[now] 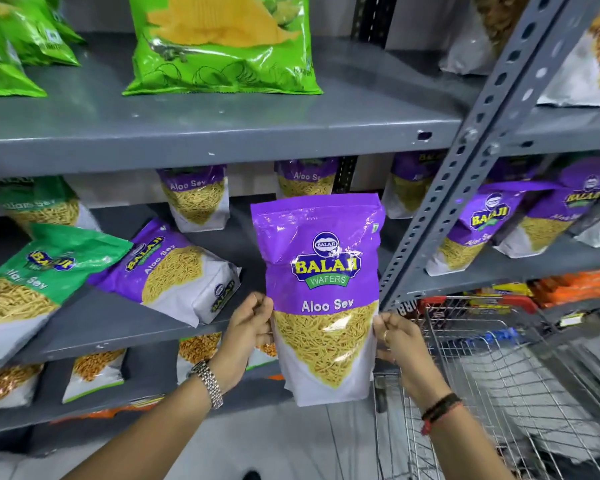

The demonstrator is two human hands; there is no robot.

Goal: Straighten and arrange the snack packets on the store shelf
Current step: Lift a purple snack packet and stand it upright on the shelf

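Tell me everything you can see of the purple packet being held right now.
The purple Aloo Sev packet is a glossy plastic pouch: purple top printed Balaji Wafers, a clear window showing yellow sev, white base. It is sealed, upright, facing the camera, in front of the middle shelf. The left hand and right hand grip its side edges.

The top edge cuts off the green chip packet [222, 43]. The upper shelf [222, 140] hides the tops of the back-row Aloo Sev packets [194, 199] — right-hand packets [478, 230] are blurred; both hands' fingers sit behind the held packet [323, 292].
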